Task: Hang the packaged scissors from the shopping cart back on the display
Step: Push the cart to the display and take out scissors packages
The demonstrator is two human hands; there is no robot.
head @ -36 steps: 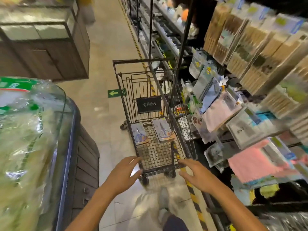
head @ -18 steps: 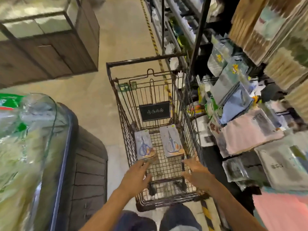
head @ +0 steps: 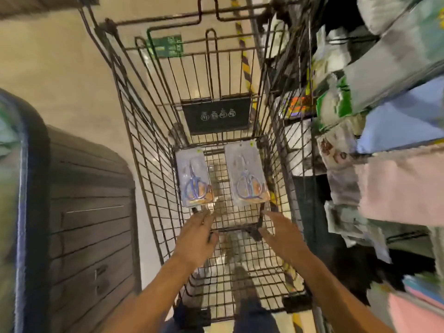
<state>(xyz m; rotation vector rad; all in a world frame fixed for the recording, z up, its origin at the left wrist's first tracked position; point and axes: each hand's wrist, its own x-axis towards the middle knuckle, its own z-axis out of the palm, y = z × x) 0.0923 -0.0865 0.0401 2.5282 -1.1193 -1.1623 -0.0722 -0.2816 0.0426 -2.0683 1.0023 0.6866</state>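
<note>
Two clear packs of scissors lie side by side on the floor of the wire shopping cart [head: 134,131], the left pack [head: 194,177] and the right pack [head: 247,173]. My left hand [head: 197,234] reaches down into the cart, fingers straight, tips just below the left pack. My right hand [head: 282,233] reaches in too, fingers extended just below the right pack. Neither hand holds anything. The display [head: 384,111] of hanging packaged goods is on the right, blurred.
A dark wood-panelled freezer cabinet [head: 91,224] stands close on the left of the cart. A black sign plate [head: 217,115] hangs on the cart's far end. Pink and blue cloth packs [head: 403,186] jut out from the rack on the right.
I have leaned over the cart and the view now looks straight down into it. Both hands have moved forward and down inside the basket, close to the two packs.
</note>
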